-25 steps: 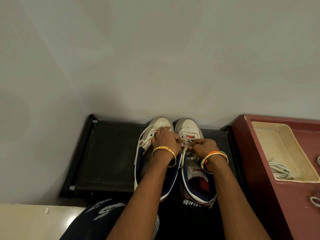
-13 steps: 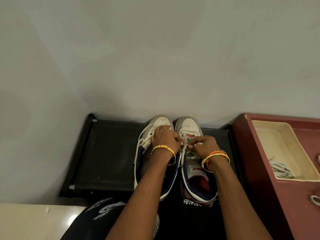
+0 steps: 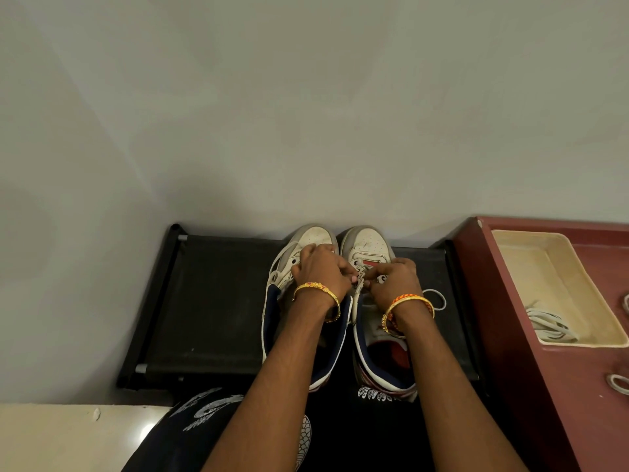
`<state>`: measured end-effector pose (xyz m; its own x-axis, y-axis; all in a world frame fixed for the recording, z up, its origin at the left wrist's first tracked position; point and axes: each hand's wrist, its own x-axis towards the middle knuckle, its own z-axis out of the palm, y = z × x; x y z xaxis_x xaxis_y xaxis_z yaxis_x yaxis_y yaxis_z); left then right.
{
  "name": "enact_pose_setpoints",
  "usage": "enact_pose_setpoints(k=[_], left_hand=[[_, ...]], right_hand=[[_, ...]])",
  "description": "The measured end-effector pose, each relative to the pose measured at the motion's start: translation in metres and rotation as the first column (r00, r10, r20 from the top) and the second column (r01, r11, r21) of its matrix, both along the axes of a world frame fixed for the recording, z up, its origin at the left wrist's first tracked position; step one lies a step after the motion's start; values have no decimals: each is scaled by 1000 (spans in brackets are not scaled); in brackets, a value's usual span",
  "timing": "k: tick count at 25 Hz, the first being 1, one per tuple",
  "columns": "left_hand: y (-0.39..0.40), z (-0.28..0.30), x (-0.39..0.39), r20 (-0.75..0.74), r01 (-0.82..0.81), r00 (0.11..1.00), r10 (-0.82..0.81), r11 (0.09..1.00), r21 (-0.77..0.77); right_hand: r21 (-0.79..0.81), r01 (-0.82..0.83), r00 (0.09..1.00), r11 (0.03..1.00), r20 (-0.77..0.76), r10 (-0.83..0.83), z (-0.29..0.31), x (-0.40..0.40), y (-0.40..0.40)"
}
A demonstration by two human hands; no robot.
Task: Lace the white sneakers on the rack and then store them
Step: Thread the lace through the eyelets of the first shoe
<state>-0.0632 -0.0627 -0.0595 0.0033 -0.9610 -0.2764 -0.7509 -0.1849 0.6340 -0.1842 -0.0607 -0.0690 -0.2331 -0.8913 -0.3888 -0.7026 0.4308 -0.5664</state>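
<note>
Plain grey wall is filling the upper half of the view, and below it a black shoe rack [image 3: 211,301] is standing against the wall's foot. Two white sneakers are sitting side by side on the right half of the rack, toes toward its back edge: the left sneaker [image 3: 308,240] and the right sneaker [image 3: 366,241]. Both hands are meeting over the right sneaker's eyelets. The left hand [image 3: 321,270], a gold bangle on its wrist, is curling its fingers and pinching the white lace [image 3: 360,282]. The right hand [image 3: 393,277] is pinching the same lace from the other side; a loop of lace is lying on the rack beside its wrist. Right of the rack, a cream tray [image 3: 531,267] on a maroon cabinet [image 3: 510,386] is holding more coiled laces [image 3: 548,323] near its front edge.
</note>
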Motion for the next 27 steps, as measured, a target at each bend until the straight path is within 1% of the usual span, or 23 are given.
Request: enact_pose_setpoints(k=[1,3,5,7,10,11,12,13,14,15,16,19,21,24,27], left_hand=[[0,0,0,7,3,1000,-3,1000,-3],[0,4,0,13,38,999,-38,999,13],[-3,8,-1,-5,100,995,-100,991,88],[-4,9,-4,2,142,990,-144,978,152],[-8,6,-6,140,157,973,-186,968,196],[-9,4,-6,159,162,968,-196,966,203],[-11,4,-3,130,159,973,-190,963,216],[-13,5,0,50,131,988,-147,961,244],[-15,6,3,-61,95,995,-81,949,299],[-17,9,5,-157,77,987,-22,930,358],[-18,14,6,-211,69,977,20,911,406],[-19,21,9,-253,78,967,43,889,451],[-19,25,9,-231,111,973,-1,880,462],[-20,25,10,-109,205,978,-175,884,420],[-20,23,11,-76,221,975,-208,887,405]], right_hand=[[-9,23,1000,1000,14,-23,-1,-1,0],[4,48,999,999,-5,-48,-3,0,-1],[21,41,999,999,-19,-40,-4,2,-3],[32,42,999,999,16,-42,-4,2,-4],[26,106,993,994,49,-108,-3,2,-2],[15,134,989,991,55,-135,-3,1,-1],[2,166,984,986,68,-165,-1,0,0],[-9,194,978,981,80,-193,2,-3,1],[-17,220,971,975,96,-218,5,-7,3],[-22,236,965,971,119,-232,7,-12,4],[-17,238,960,971,154,-233,9,-15,5],[8,164,964,986,212,-162,14,-10,7],[38,116,973,992,196,-122,12,-4,6],[52,67,981,996,176,-76,11,-2,3],[64,92,977,994,189,-102,10,-2,3]])
